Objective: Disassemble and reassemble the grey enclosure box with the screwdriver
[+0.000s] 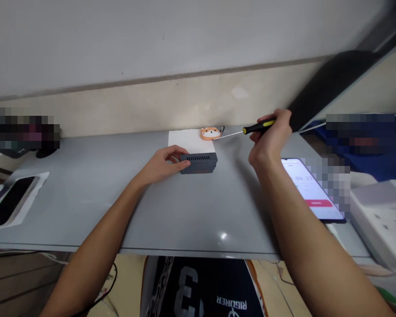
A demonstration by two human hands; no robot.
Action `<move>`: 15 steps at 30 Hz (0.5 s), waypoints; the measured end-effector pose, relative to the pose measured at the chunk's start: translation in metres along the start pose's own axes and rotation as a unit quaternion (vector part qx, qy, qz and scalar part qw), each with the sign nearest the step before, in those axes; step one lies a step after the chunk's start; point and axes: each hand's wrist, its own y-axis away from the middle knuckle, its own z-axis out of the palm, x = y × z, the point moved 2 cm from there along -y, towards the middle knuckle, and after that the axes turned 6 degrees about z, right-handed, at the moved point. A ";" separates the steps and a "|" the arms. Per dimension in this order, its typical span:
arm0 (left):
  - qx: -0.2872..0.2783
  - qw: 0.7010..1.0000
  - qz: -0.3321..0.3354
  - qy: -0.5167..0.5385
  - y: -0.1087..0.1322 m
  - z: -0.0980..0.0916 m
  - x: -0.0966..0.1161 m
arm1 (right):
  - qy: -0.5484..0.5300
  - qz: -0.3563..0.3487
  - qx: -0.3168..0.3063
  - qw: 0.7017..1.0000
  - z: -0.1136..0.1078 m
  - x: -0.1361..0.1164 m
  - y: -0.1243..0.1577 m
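Note:
A small dark grey box with a row of vent slots (pixel 199 164) stands on the grey table. Gripping its left end, my left hand (pixel 167 164) has the thumb on the front face and the fingers behind. My right hand (pixel 273 132) is raised over the table, wrapped round the black and yellow handle of a screwdriver (pixel 258 127). The thin shaft points left, and its tip appears close to an orange animal-faced case (pixel 210 133) with a small black loop; whether they touch I cannot tell. Behind the box lies a white sheet of paper (pixel 185 138), with the case at its right edge.
A lit phone (pixel 310 189) lies right of my right forearm, beside a white power strip (pixel 383 220). At the far left a dark phone (pixel 11 202) rests on white paper. The wall (pixel 125 110) rises behind the table (pixel 86 185), whose front edge is near my body.

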 end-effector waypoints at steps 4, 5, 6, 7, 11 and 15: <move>0.006 1.000 0.005 0.006 -0.001 0.001 -0.003 | 0.001 -0.001 0.001 1.000 0.001 0.002 -0.001; 0.006 1.000 0.006 0.007 -0.001 0.001 -0.004 | -0.001 0.000 0.003 1.000 0.001 0.002 -0.002; 0.006 1.000 0.007 0.008 -0.001 0.001 -0.004 | -0.003 0.000 0.005 1.000 0.002 0.002 -0.002; 0.005 1.000 0.007 0.009 -0.001 0.002 -0.004 | -0.003 0.000 0.006 1.000 0.002 0.003 -0.002; -0.002 1.000 -0.005 0.004 0.000 0.002 -0.005 | 0.010 -0.003 0.002 1.000 0.001 0.003 -0.001; -0.005 1.000 -0.013 -0.001 0.000 0.001 -0.007 | 0.018 -0.004 -0.002 1.000 0.000 0.003 0.001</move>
